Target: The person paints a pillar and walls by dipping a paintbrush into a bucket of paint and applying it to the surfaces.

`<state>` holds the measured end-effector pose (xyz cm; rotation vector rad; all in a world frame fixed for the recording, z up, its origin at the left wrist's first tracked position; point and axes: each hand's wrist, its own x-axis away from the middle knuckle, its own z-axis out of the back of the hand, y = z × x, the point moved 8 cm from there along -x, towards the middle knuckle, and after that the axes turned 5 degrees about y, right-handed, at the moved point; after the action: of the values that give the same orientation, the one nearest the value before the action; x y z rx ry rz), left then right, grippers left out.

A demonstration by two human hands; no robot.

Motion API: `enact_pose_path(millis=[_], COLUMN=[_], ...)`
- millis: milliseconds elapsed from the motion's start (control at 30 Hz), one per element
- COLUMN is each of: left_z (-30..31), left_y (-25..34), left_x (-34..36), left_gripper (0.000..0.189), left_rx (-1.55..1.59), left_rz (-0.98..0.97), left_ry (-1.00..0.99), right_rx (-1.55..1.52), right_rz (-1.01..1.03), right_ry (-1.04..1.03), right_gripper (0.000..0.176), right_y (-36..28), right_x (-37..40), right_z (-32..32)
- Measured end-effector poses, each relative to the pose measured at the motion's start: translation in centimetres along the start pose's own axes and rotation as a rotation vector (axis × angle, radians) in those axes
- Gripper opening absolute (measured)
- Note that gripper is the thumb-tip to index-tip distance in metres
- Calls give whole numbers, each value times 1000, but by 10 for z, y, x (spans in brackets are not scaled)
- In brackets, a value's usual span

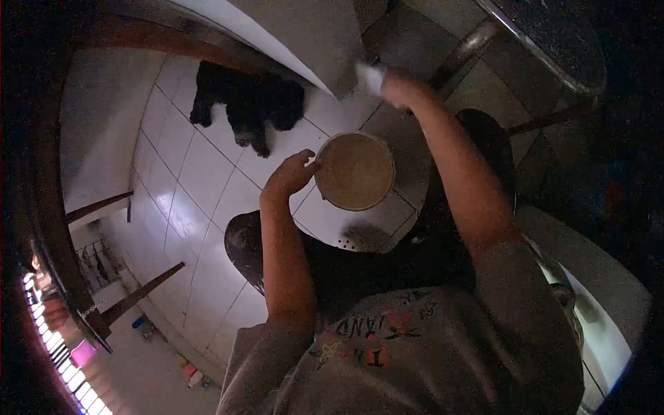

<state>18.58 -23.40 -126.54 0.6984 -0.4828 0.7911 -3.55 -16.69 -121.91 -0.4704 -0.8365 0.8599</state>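
Observation:
A round bucket [355, 171], its inside a dull tan, sits between my knees above the tiled floor. My left hand [294, 173] grips its left rim, fingers curled at the edge. Farther forward and to the right, my right hand [401, 88] is closed around a small whitish tool [371, 77]. Motion blur and dim light hide the tool's exact kind. Its tip is right by the lower corner of a grey-white panel [304, 41].
A black shaggy dog [252, 104] stands on the white floor tiles [200, 162] ahead to the left. At the upper right is a dark table with a shiny edge [532, 52]. A pale curved piece [588, 277] lies by my right side. Wooden legs [142, 294] jut in at left.

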Motion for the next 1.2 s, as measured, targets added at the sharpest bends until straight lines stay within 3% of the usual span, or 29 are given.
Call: enact_pose_path(millis=[200, 300, 367, 400, 467, 533, 567, 633, 667, 733, 767, 933, 967, 1000, 1067, 1167, 1200], left_z=[9, 11, 9, 7, 4, 5, 5, 7, 7, 1, -6, 2, 2, 2, 2, -1, -3], left_y=[12, 10, 14, 13, 9, 13, 16, 24, 24, 12, 5, -3, -2, -2, 0, 5, 4], left_x=[8, 5, 6, 4, 1, 6, 8, 13, 13, 2, -2, 4, 7, 9, 9, 8, 9], left_gripper=[45, 49, 49, 49, 40, 39, 38, 38, 38, 39, 40, 42, 42, 42, 41, 39, 39], left_rx=[-22, -2, 59, 60, -30, -49, -66, -54, -45, -23, 4, -13, -3, -1, -23, -41, -48], left_rz=[18, 12, -16, -16, -35, -26, -19, -13, -9, -44, -82, 25, 39, 41, -7, 0, 0], left_ry=[7, 42, 11, 13, 48, 44, 44, 32, 24, -8, -39, 3, -11, -9, 27, 13, 11], right_rx=[-79, -40, 213, 215, 84, 180, 179, 40, 37, -303, -305, -109, -40, -39, -212, -262, -268], right_rz=[165, 206, 227, 228, 205, 168, 166, -72, -70, 244, 249, -41, 133, 136, 24, -39, -42], right_ry=[496, 355, -2, -2, 123, 454, 453, 577, 575, 830, 829, 92, 170, 168, 460, 585, 587], right_gripper=[35, 38, 41, 41, 43, 47, 47, 53, 53, 55, 55, 55, 54, 54, 58, 62, 62], right_y=[-11, -46, -56, -40, 23, 81, 76, 69, 72, 58, 55, 20, 35, 69, 129, 90, 91], right_x=[1, 32, 44, 31, -32, -94, -79, -34, -39, -36, -37, -33, -57, -93, -146, -63, -72], right_z=[39, 21, -7, -17, -49, -52, -40, 11, 2, 1, -3, -49, -61, -76, -73, -14, -20])
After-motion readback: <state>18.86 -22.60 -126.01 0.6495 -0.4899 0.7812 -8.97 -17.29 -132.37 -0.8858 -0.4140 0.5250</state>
